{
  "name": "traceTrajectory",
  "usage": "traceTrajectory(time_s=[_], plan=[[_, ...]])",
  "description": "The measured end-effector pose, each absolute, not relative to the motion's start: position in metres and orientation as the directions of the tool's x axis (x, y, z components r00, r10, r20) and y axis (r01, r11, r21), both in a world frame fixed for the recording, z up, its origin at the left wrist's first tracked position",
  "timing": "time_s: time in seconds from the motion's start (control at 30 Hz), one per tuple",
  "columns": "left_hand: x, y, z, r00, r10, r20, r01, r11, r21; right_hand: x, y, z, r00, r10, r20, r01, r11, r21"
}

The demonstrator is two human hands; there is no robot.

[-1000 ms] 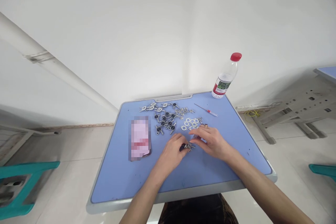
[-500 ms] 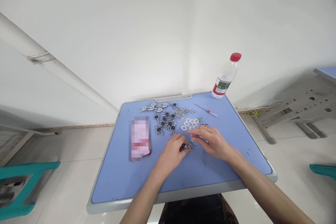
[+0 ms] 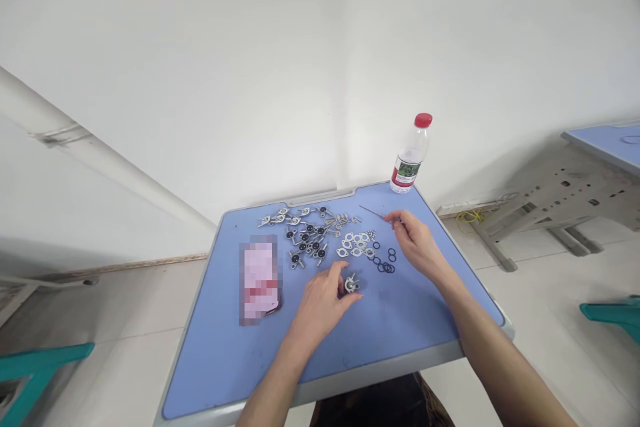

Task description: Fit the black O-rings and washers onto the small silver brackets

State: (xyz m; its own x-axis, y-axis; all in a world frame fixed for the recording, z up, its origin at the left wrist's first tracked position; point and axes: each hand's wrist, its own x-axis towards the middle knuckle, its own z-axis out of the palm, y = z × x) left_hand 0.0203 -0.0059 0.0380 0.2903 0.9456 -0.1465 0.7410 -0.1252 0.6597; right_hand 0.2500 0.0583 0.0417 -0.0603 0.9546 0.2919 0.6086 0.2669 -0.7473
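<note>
My left hand (image 3: 325, 290) rests on the blue table with thumb and fingers curved around a small metal fitting (image 3: 352, 284) with protruding pins or tubes. My right hand (image 3: 414, 240) is closed over the handle of a thin screwdriver (image 3: 372, 211), whose shaft points to the back left. Its handle is mostly hidden by the fingers. Between the hands lie black rubber rings (image 3: 385, 267) and flat oval metal plates (image 3: 347, 245). A little pile of screws (image 3: 371, 235) sits beside the plates.
Several metal fittings with black round parts (image 3: 305, 237) spread left of the plates, with more fittings (image 3: 281, 218) and small metal pieces (image 3: 341, 220) behind. A phone-like blurred item (image 3: 259, 280) lies at left. A red-capped bottle (image 3: 409, 163) stands at the table's back right corner.
My right hand has left the metal fitting and moved back and right onto the screwdriver handle. My left hand stays at the fitting, its index finger and thumb farther apart. The view has shifted slightly.
</note>
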Motion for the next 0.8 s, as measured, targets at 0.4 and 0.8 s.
traceTrajectory(time_s=[0.4, 0.8], plan=[[0.008, -0.001, 0.038, 0.375, 0.917, 0.137, 0.638, -0.362, 0.680, 0.249, 0.079, 0.019, -0.319, 0.945, 0.078, 0.849, 0.321, -0.420], [0.015, -0.004, 0.042, 0.551, 0.832, 0.064, 0.595, -0.446, 0.669, 0.241, 0.081, 0.012, -0.344, 0.938, 0.045, 0.871, 0.337, -0.359]])
